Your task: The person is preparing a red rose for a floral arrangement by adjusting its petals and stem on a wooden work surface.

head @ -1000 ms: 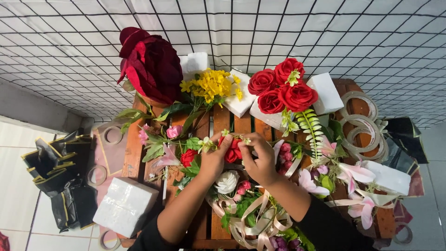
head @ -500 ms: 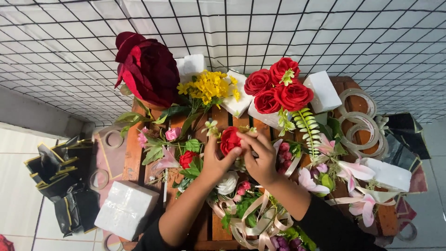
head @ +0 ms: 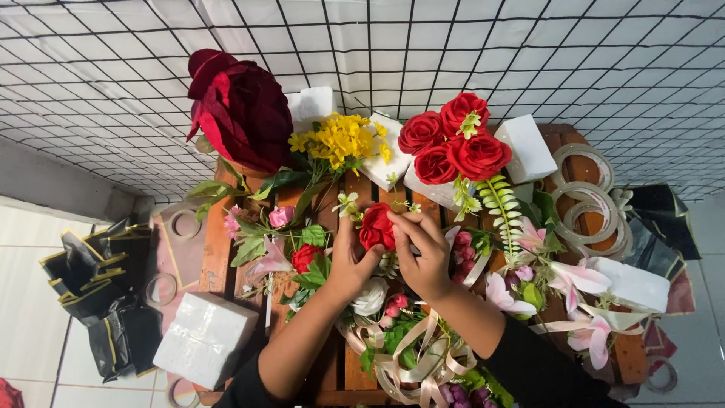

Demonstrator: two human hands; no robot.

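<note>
Head view, looking straight down on a wooden slatted tabletop (head: 215, 249) crowded with artificial flowers. Both hands meet at the centre over 1 small red rose (head: 377, 226). The left hand (head: 349, 261) is closed around the bloom's lower left side, thumb and fingers pinching it; the right hand (head: 424, 253) curls over from the right, fingertips pressed to the bloom's edge, so both grip the same flower. The rose sits just above the tabletop's middle slats, between a yellow flower spray (head: 341, 140) and a cluster of 3 larger red roses (head: 453, 143), with a white rose (head: 371, 296) near the wrists. Judged step: the flower is being shaped or seated among the others, mid-handling. The next move would call for a light pinch, since petals crush easily, and a clear path past the green fern sprig (head: 500, 208) close by. The bloom faces up toward the camera; its stem is hidden under the hands, so the long axis cannot be told for certain. A large dark red bloom (head: 238, 109) lies top left, tape rolls (head: 585, 196) right, white foam block (head: 205, 338) lower left.
</note>
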